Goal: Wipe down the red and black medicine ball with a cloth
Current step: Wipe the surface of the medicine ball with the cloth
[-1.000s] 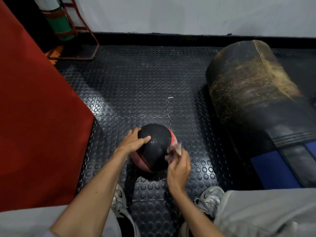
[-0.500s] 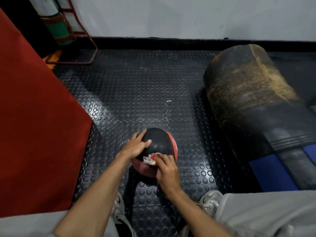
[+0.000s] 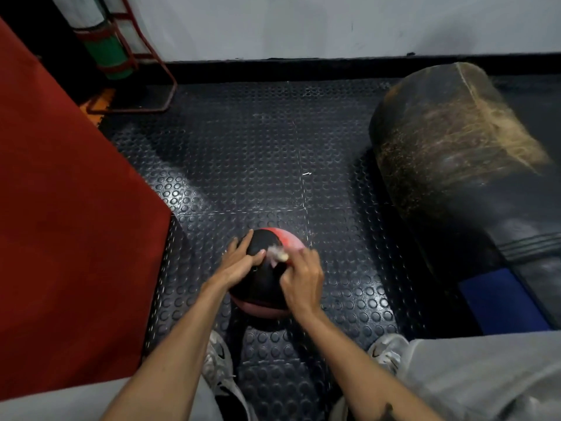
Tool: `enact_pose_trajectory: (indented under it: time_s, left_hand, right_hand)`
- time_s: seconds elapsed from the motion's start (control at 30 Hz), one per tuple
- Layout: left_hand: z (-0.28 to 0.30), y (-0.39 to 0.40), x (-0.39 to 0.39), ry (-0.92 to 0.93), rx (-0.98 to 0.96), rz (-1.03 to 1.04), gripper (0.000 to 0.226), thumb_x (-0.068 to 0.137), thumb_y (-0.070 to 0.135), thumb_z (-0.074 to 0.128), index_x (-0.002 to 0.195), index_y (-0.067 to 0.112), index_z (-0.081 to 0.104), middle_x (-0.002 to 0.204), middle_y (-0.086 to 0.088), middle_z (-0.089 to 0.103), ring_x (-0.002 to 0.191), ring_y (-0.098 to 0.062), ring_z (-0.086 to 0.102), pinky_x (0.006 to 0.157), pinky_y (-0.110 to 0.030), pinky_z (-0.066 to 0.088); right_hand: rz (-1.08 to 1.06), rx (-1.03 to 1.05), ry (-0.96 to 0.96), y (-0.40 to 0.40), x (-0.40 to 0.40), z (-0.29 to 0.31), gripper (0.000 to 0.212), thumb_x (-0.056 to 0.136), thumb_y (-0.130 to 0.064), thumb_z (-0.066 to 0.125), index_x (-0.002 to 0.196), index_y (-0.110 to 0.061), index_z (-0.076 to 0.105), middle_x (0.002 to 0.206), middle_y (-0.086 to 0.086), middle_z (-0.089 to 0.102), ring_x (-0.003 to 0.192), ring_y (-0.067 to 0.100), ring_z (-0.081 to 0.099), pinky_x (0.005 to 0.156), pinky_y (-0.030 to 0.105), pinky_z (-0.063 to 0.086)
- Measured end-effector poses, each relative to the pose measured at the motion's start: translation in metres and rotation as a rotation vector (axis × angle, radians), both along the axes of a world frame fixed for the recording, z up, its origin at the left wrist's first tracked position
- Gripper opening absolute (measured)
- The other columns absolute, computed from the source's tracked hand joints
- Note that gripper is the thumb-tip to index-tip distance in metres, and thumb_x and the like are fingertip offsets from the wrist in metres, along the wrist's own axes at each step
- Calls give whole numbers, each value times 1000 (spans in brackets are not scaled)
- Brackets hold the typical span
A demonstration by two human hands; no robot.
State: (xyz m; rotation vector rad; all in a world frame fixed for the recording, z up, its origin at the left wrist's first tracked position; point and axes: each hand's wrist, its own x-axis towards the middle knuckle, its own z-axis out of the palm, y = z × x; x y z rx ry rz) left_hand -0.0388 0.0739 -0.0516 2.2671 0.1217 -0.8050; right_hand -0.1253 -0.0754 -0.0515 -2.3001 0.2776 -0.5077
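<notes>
- Red mat [image 3: 60, 238]: a large red padded surface filling the left of the frame; its lower right corner ends near the ball.
- Red metal stand [image 3: 145, 71]: upper left of the frame, holding a white and green roll [image 3: 100, 47] against the wall.
- Studded rubber floor [image 3: 258, 147]: black tiles with raised discs across the centre of the frame.
- Left hand [image 3: 239, 262]: fingers spread and nearly straight, resting flat on the left upper side of the ball, thumb on its black panel.
- Medicine ball [image 3: 264, 287]: lower centre of the frame, on the floor between the person's shoes; black panel uppermost, red panels at its upper right and lower edge.
- Cloth [image 3: 277, 253]: small, pale and blurred, on top of the ball, just beside the left thumb.
- Right hand [image 3: 302, 278]: fingers curled, pinching the cloth against the ball's upper right.
- Punching bag [image 3: 455, 183]: worn black cylinder lying on the floor at the right, with a blue patch near its lower end.
</notes>
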Motion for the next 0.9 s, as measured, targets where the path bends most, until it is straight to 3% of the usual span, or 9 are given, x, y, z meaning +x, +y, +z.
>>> enact_pose_trajectory:
  time_s: [0.17, 0.3, 0.4, 0.5, 0.57, 0.67, 0.73, 0.8, 0.9]
  left_hand:
    - [-2, -16, -1, -30, 16, 17, 75, 90, 52, 56, 153, 49, 15, 166, -4, 1, 151, -37, 2, 120, -56, 8]
    - [2, -8, 4, -12, 13, 20, 75, 87, 60, 49, 153, 47, 16, 165, -2, 8, 148, -37, 15, 119, -54, 16]
    - [3, 2, 2, 4, -24, 67, 74, 86, 64, 44, 153, 46, 17, 164, -1, 12, 147, -34, 21, 119, -53, 18]
    - [-1, 8, -5, -5, -16, 117, 68, 97, 57, 42, 156, 39, 15, 162, -9, 14, 147, -34, 22, 119, -50, 18]
    - [-6, 13, -7, 10, 16, 169, 67, 98, 56, 39, 156, 35, 14, 161, -16, 18, 146, -36, 24, 118, -50, 20]
    - [-2, 17, -4, 13, 126, 246, 68, 97, 56, 35, 155, 22, 21, 157, -23, 23, 143, -41, 28, 116, -51, 25]
    - [8, 15, 1, -12, 159, 303, 84, 88, 66, 40, 155, 18, 23, 157, -24, 20, 143, -43, 26, 116, -51, 25]
    - [15, 14, -4, 1, 118, 296, 108, 69, 82, 45, 157, 27, 15, 159, -24, 14, 145, -44, 22, 117, -54, 22]
    - [10, 23, -13, 32, 75, 308, 130, 48, 92, 53, 156, 34, 10, 160, -22, 11, 146, -41, 20, 118, -52, 22]
  right_hand:
    - [111, -68, 151, 2, 47, 3, 50, 77, 5, 53, 114, -23, 71, 109, -2, 62, 103, 22, 49, 86, 42, 47]
    - [88, -15, -28, 1, -24, -29, 61, 70, 16, 50, 117, -17, 70, 115, 1, 63, 104, 21, 49, 91, 31, 45]
    - [98, -1, -30, -4, -33, -31, 57, 66, 14, 50, 110, -15, 72, 107, 1, 65, 97, 21, 52, 86, 31, 47]
    - [-86, 155, 40, 0, -10, -20, 53, 69, 7, 47, 109, -17, 72, 99, 1, 62, 89, 23, 54, 79, 39, 48]
    - [-144, 242, 66, 11, 8, -13, 51, 75, 4, 50, 114, -20, 72, 99, 3, 61, 92, 23, 54, 83, 38, 47]
    - [-72, 190, 97, 42, 13, -7, 56, 73, 9, 54, 115, -23, 72, 115, 2, 62, 109, 25, 51, 95, 37, 44]
    - [70, 100, 42, 54, 1, -13, 55, 74, 11, 53, 112, -23, 73, 119, 3, 62, 110, 27, 51, 94, 38, 46]
    - [221, -9, -78, 48, -14, -28, 46, 82, 3, 51, 114, -23, 70, 120, 4, 62, 106, 26, 53, 88, 35, 48]
    - [148, 25, -80, 36, -17, -42, 49, 80, 4, 53, 116, -24, 71, 112, 3, 64, 101, 21, 53, 88, 27, 46]
